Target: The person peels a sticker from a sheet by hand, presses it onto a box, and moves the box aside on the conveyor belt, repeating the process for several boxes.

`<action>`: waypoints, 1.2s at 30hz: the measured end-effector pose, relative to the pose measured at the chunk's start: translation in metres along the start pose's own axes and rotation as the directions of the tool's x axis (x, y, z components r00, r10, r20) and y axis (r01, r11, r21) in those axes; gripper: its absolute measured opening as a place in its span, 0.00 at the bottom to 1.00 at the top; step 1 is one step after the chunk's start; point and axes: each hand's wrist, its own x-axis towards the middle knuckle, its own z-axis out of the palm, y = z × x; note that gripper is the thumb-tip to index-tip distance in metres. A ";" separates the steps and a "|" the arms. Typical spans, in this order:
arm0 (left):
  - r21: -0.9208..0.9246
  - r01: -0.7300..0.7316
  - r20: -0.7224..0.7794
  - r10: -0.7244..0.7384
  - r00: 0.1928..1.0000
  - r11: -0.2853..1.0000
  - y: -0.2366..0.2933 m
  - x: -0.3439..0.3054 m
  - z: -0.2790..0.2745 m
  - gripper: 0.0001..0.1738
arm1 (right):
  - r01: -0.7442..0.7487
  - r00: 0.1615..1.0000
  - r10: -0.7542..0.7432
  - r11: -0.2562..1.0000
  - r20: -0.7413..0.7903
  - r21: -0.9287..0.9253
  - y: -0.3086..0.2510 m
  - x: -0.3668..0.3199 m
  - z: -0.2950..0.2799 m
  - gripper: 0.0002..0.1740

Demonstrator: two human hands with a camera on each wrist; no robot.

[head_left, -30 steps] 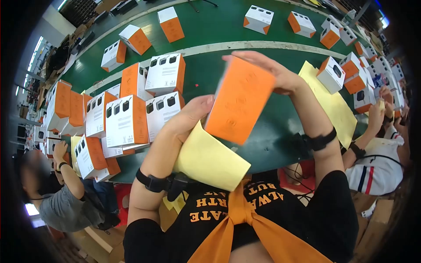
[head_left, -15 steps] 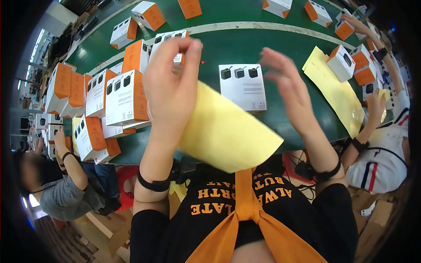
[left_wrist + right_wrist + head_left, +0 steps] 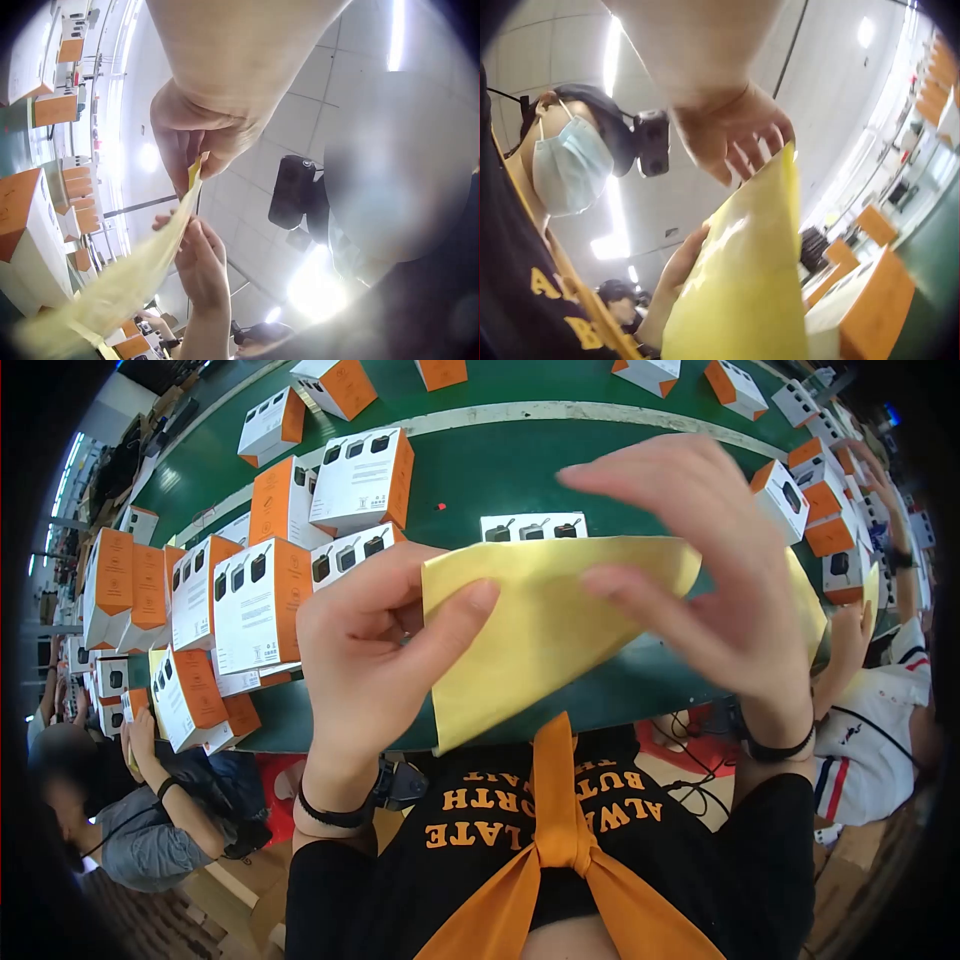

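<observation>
Paper (image 3: 535, 635) pinched by the left grip (image 3: 370, 645) shows broad in head view, narrow in left wrist; right grip (image 3: 745, 575) loose.

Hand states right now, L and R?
Left hand: holding the yellow sheet, pinched at one end.
Right hand: open, beside the sheet, nothing gripped; whether it touches the sheet can't be told.

yellow sheet (image 3: 530, 635), orange-and-white boxes (image 3: 248, 610) (the white printed in black), green table (image 3: 480, 470).
</observation>
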 end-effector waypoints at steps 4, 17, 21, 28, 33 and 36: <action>-0.023 -0.014 -0.100 0.012 0.995 1.000 0.005 0.002 0.011 0.06 | -0.038 0.999 0.031 0.983 0.044 0.177 -0.005 0.002 0.019 0.17; 0.012 0.001 -0.119 0.000 0.993 1.000 -0.009 0.007 0.010 0.14 | 0.247 0.913 -0.293 0.951 -0.282 -0.187 -0.009 -0.007 0.055 0.23; -0.012 0.007 -0.067 -0.008 0.998 1.000 -0.015 0.008 0.006 0.14 | 0.243 0.924 -0.278 0.957 -0.264 -0.157 -0.008 -0.010 0.056 0.22; -0.114 0.106 -0.048 -0.112 0.993 0.988 -0.037 0.023 0.016 0.12 | 0.233 0.946 -0.233 0.972 -0.224 -0.028 -0.006 -0.016 0.053 0.17; -0.391 0.134 0.139 -0.086 0.987 0.911 -0.083 0.050 -0.019 0.13 | -0.091 0.992 0.114 0.940 -0.052 0.328 0.014 -0.019 0.009 0.10; -0.011 0.295 0.362 -0.271 0.892 0.956 -0.057 0.069 -0.031 0.13 | -0.364 0.929 0.356 0.831 0.101 0.421 0.052 -0.017 0.014 0.07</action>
